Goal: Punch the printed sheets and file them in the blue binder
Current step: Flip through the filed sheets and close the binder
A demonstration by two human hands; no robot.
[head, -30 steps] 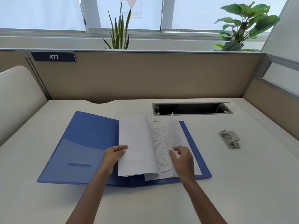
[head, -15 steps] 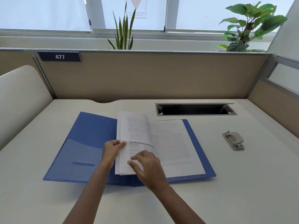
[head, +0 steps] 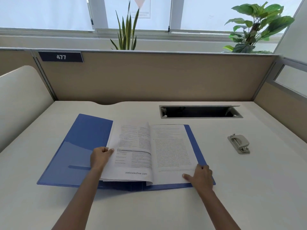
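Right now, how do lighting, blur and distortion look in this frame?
Head view: bright windows are blown out behind the desk; body text on the printed sheets is too soft to read; wide-angle bowing curves the partition; hole punch casts only faint shadow.

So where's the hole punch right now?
In the head view, the hole punch sits alone on the desk, right of the open blue binder, just nearer than the cable slot.

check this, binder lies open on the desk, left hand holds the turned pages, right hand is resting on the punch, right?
Not quite. In the head view the right hand rests on the lower right corner of the sheets in the binder, not on the punch, which sits untouched farther right on the desk. The left hand does hold the turned pages.
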